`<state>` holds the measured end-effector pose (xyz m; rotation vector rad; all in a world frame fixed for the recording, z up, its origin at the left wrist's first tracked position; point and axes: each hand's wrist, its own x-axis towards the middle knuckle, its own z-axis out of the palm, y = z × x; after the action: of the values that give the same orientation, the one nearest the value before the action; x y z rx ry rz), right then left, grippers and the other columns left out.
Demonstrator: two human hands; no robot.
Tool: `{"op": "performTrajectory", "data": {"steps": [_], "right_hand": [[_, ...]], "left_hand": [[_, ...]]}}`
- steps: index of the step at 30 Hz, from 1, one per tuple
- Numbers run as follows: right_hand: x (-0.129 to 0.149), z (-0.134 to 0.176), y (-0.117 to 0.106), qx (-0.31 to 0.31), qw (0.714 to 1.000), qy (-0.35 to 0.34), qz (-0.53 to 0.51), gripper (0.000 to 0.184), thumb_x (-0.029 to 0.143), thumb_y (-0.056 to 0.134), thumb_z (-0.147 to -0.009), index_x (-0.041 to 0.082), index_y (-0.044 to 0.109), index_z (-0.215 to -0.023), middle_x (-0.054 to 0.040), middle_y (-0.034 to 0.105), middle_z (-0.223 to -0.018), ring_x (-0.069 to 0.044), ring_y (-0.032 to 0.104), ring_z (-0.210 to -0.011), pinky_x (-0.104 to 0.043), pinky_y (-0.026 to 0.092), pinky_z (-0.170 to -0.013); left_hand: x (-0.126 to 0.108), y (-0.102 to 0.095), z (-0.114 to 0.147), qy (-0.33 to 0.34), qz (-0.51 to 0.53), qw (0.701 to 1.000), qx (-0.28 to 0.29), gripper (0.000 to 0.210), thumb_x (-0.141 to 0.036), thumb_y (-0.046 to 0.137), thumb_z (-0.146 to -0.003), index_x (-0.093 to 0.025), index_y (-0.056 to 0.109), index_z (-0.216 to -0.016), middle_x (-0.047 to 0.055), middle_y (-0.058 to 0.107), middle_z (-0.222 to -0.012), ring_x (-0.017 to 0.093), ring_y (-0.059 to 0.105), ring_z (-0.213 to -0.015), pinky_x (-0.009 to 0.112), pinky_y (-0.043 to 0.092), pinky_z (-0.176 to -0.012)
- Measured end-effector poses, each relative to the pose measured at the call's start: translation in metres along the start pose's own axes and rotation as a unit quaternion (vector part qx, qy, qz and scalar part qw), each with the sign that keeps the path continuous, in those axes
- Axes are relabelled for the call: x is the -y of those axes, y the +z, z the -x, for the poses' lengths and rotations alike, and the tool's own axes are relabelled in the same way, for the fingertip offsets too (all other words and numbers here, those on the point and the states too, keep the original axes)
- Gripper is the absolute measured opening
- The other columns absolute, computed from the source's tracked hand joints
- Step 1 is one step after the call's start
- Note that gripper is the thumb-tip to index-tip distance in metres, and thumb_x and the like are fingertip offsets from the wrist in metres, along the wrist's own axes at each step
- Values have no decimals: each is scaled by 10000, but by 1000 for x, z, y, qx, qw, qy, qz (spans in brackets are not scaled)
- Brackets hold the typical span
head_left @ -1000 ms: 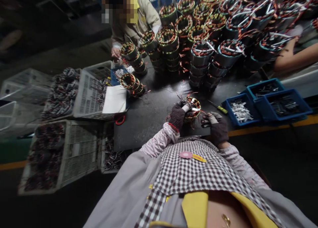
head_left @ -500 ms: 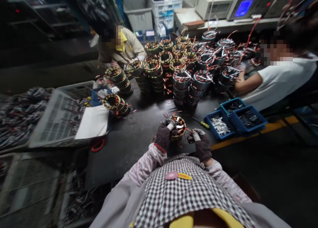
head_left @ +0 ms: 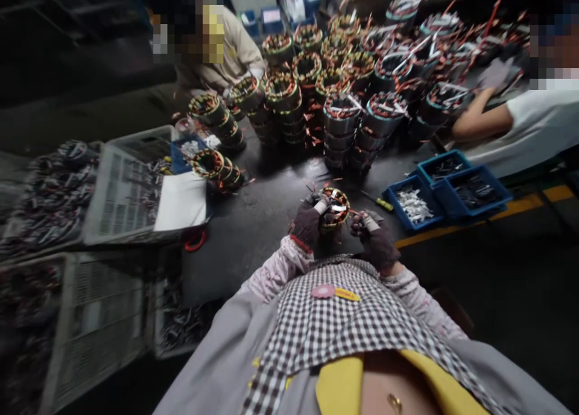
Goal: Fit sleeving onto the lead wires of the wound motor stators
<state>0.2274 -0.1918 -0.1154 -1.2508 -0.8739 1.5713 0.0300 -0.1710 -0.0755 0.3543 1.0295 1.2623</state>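
Seems I'm on wire work: left hand (head_left: 309, 218) curled on the stator (head_left: 337, 210) atop the table (head_left: 257, 222), right hand (head_left: 375, 235) pinched (on a wire (head_left: 353, 211), I think). Next probably needs a steady left hold.

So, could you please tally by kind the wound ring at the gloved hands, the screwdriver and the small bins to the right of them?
Wound ring: 1
Screwdriver: 1
Blue bins: 2
Teal bin: 1
Total: 5
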Motion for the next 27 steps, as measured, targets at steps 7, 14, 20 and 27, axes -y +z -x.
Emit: {"op": "performTrajectory", "data": {"steps": [7,14,20,27], "right_hand": [[-9,2,11,-97,993,-27,65,447,588,863,-854,255,705,-1107,-51,848,-964,-222,755,-761,-407,680,-770],[-14,-6,-2,-56,953,-69,288,333,511,661,-1046,232,697,-1224,-114,847,-1109,-242,772,-887,-380,636,-835],[19,-36,-10,89,806,-99,577,203,342,604,-1126,192,739,-1109,-149,841,-986,-232,741,-835,-311,496,-786],[38,-19,-7,47,817,-244,520,370,329,688,-1086,123,773,-1381,-230,810,-1367,-339,773,-1234,-419,597,-1079]], "left_hand": [[-3,-1,0,-29,30,999,-24,437,-336,1052,-732,-208,677,-917,-58,669,-710,72,626,-577,178,490,-541],[-2,-2,-2,-29,20,999,-25,436,-306,1053,-664,-206,717,-923,-38,708,-722,109,666,-634,203,515,-576],[1,-2,-4,-30,-5,1000,-5,386,-340,1041,-748,-205,735,-942,20,797,-881,161,730,-749,302,612,-731],[6,5,-1,-22,-1,1000,9,436,-390,1058,-732,-203,746,-972,27,793,-913,159,717,-752,314,604,-749]]}}
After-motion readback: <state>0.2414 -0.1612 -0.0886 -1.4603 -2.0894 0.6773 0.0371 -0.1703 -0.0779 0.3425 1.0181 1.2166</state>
